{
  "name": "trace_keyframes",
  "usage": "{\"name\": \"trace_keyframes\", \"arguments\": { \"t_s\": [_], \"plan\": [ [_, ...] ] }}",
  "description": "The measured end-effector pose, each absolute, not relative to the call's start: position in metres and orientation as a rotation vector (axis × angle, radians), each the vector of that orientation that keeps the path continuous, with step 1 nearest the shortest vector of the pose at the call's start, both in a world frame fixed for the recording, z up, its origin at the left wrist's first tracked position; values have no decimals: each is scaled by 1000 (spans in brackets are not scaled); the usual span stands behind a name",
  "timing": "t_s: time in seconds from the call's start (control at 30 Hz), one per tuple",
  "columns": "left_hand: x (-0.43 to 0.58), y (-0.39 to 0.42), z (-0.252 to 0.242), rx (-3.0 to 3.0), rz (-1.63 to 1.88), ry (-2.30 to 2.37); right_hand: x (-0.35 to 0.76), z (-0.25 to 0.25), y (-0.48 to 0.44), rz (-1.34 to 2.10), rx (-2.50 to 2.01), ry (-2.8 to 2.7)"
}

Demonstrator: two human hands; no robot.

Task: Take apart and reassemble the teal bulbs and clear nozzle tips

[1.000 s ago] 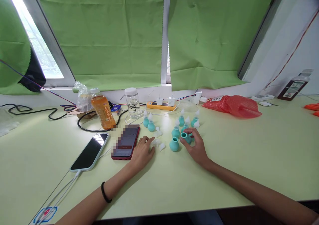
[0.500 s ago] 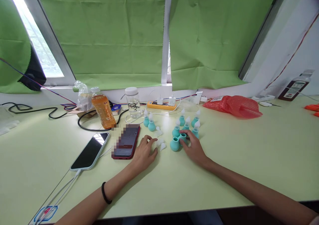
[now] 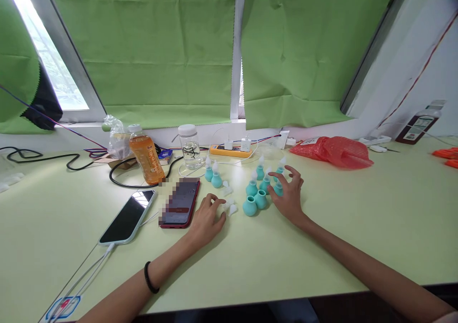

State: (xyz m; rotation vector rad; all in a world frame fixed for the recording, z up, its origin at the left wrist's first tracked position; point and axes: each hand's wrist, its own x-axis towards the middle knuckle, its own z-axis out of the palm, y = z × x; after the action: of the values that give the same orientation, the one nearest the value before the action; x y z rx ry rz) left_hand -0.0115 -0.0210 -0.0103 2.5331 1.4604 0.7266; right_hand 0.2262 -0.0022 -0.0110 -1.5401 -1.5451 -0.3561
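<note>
Pale green desk [image 3: 358, 227] under all. Right hand [image 3: 289, 196] open, fingers spread; left hand [image 3: 206, 217] half curled, grip unclear. Capped teal bulbs [image 3: 265, 184] at right fingertips, two uncapped teal bulbs [image 3: 249, 206] between hands, white tips [image 3: 231, 207] at left fingers.

Two open teal bulbs [image 3: 249, 206] upright, side by side, loose white tips [image 3: 232, 209] lying just left

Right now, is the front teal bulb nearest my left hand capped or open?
Open: the teal bulb stands upright with a bare round mouth; loose white tips lie beside it.
</note>
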Motion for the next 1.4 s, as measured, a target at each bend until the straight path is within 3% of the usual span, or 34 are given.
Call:
{"name": "trace_keyframes", "arguments": {
  "t_s": [0.17, 0.33, 0.57, 0.7, 0.93, 1.27, 1.4],
  "plan": [
    [-11, -23, -7, 2523, 769, 1445, 231, -23, 6, -80, -1684, -1738],
    [-11, -23, -7, 2506, 808, 1440, 233, -18, 5, -236, -1709, -1780],
    [-12, -28, -1, 2460, 969, 1356, 229, -4, -12, -552, -1145, -1799],
    [-14, -33, 6, 2504, 993, 1142, 213, -5, -33, -497, -723, -2300],
    [-6, -42, 8, 2545, 684, 847, 189, -6, -56, -353, -621, -2799],
    [4, -38, 0, 1668, 519, 719, 192, -6, -53, -299, -623, -2729],
    [-1, -27, 1, 1407, 646, 723, 192, -5, -55, -238, -564, -2720]
  ]
}}
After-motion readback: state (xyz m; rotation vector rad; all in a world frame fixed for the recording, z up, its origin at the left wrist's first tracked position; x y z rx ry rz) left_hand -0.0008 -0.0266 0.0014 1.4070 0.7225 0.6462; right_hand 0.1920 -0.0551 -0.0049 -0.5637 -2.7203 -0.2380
